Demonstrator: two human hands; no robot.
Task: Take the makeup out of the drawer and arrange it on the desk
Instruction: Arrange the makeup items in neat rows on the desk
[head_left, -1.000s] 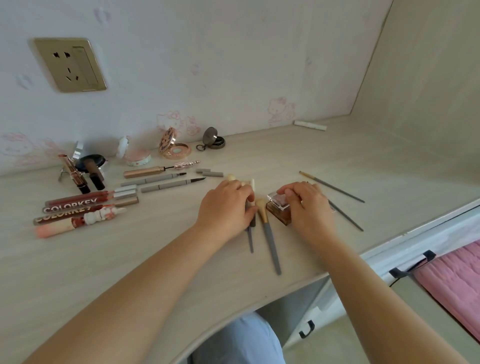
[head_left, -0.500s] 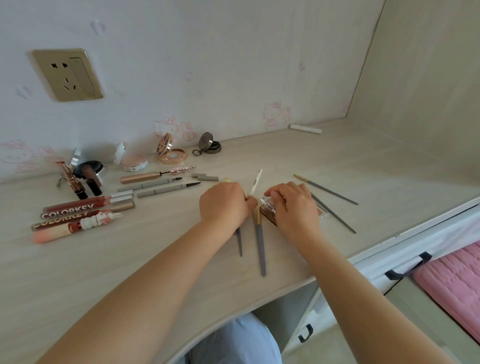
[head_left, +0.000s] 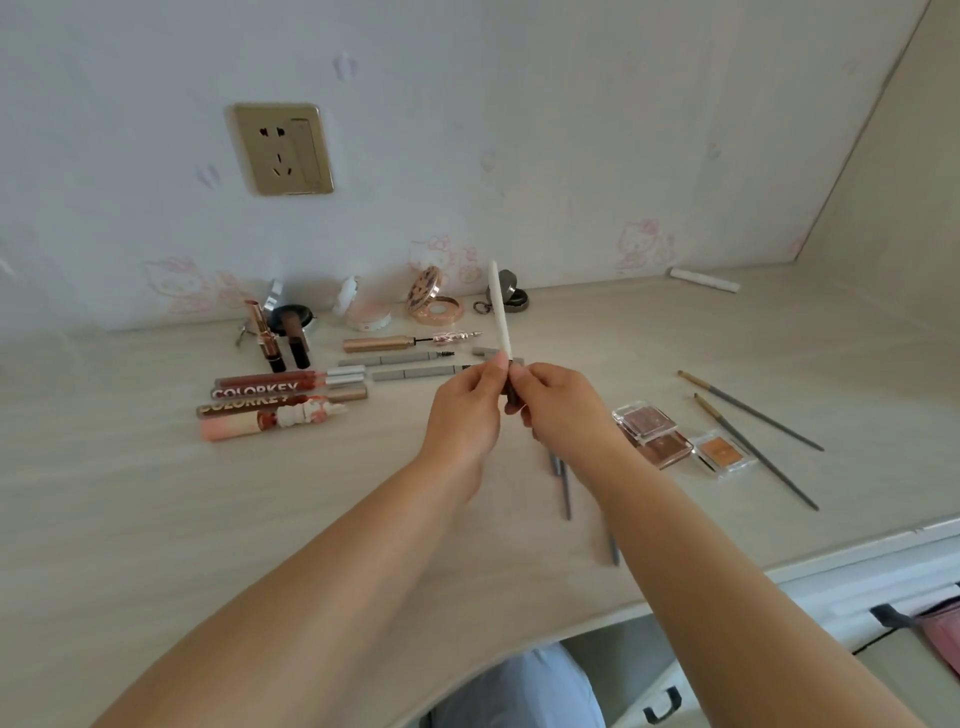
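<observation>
Where both lay flat earlier: left hand (head_left: 464, 410), right hand (head_left: 558, 410) pinching raised white pencil (head_left: 500, 312) (upright); palettes (head_left: 655, 434) uncovered.

On the table (head_left: 156, 519), the lip tubes (head_left: 280, 400) lie to my left, the compacts (head_left: 436, 306) behind them by the wall. The palettes (head_left: 670, 436) sit to my right, with two brushes (head_left: 753, 415) just beyond, farther right.

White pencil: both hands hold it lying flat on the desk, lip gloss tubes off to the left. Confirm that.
Not quite. Both hands, left hand and right hand, hold the white pencil raised upright above the desk, as the head view shows. The lip gloss tubes do lie to the left.
</observation>
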